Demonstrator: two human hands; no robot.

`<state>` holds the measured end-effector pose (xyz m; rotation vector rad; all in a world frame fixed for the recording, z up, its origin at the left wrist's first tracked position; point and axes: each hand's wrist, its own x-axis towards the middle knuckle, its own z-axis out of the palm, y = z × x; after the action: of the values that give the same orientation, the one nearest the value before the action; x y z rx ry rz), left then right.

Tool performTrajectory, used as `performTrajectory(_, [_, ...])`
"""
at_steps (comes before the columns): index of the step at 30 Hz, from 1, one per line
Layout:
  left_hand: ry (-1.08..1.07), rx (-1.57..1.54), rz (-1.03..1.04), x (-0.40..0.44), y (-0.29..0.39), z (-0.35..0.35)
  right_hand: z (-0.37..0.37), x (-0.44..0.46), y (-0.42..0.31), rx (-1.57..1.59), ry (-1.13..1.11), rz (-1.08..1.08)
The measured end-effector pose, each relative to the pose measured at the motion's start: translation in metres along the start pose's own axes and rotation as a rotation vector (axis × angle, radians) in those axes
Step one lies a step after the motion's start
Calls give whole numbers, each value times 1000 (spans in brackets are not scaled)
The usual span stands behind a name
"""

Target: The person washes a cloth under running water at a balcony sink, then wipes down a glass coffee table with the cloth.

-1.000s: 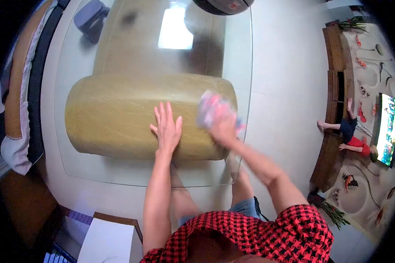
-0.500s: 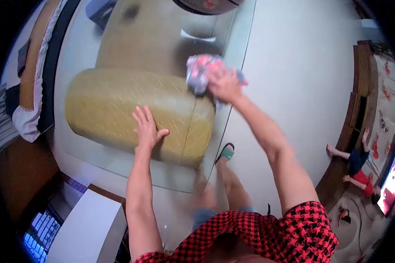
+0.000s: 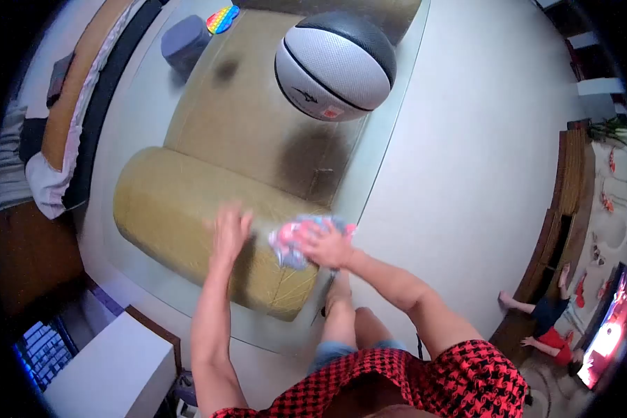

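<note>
A patterned pink, grey and white cloth [image 3: 289, 240] is bunched under my right hand [image 3: 325, 245], which presses it against the right part of a yellow padded armrest [image 3: 164, 198]. Over the middle of that armrest is my left hand [image 3: 231, 226], blurred, holding nothing, its fingers apart. Whether it touches the surface I cannot tell. The armrest has a stitched seam and fine line markings. Beyond it stretches a brownish-yellow seat [image 3: 237, 111] with a dark shadow on its right side.
A grey and black basketball [image 3: 334, 70] is above the seat's far part. Near the far left are a grey block-shaped object [image 3: 185, 43] and a rainbow bubble toy [image 3: 222, 19]. A white-topped cabinet [image 3: 118, 366] stands at lower left. At right, a person in red [image 3: 554, 341] is by a lit screen [image 3: 609, 334].
My right hand has drawn the cloth toward me, from the armrest's far edge onto its near right part. The left hand has lifted or shifted and blurs. More of the basketball shows.
</note>
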<state>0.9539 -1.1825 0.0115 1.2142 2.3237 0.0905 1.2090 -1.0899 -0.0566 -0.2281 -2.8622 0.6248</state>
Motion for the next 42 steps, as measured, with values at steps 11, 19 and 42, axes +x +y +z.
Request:
performTrajectory(11, [624, 196, 547, 170, 259, -140, -90, 42, 212, -326, 41, 445])
performTrajectory(19, [848, -540, 15, 29, 129, -125, -106, 55, 245, -224, 86, 148])
performTrajectory(42, [956, -465, -730, -72, 42, -93, -49, 159, 134, 107, -285, -213])
